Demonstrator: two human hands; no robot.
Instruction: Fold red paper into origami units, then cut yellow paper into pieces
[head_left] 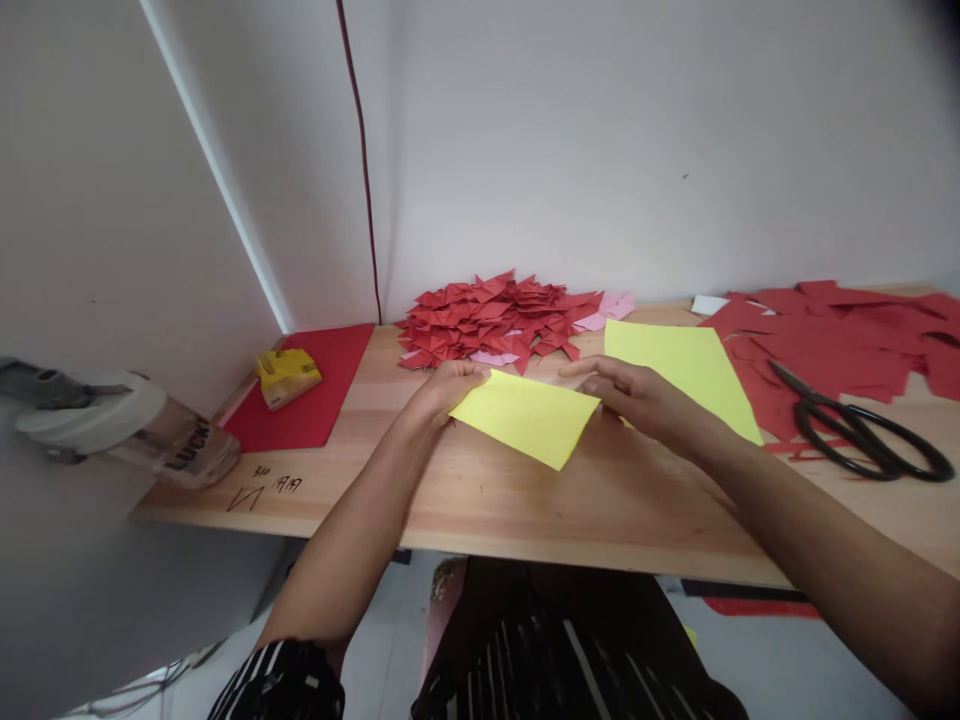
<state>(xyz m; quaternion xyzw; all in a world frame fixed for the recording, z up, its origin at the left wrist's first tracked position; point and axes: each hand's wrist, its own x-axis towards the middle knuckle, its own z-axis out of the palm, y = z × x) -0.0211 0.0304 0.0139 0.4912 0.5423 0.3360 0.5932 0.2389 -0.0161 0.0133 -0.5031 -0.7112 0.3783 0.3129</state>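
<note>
A folded-looking piece of yellow paper [525, 415] is held tilted above the wooden table. My left hand [442, 390] pinches its upper left corner between thumb and fingers. At the right corner, my right hand [630, 392] grips the paper's edge, its index finger stretched out over the far side; the thumb is partly hidden. Just behind my right hand lies a larger yellow sheet [675, 365], flat on the table. Beyond the held paper is a heap of folded red paper pieces [495, 315], with a few pink ones [607, 308] among them.
Black-handled scissors [862, 430] lie at the right, beside loose red paper pieces [817, 340]. On the left, a yellow packet [289, 375] sits on a red sheet [330, 390]. A clear cup with a white lid [172, 435] lies tilted at the table's left edge.
</note>
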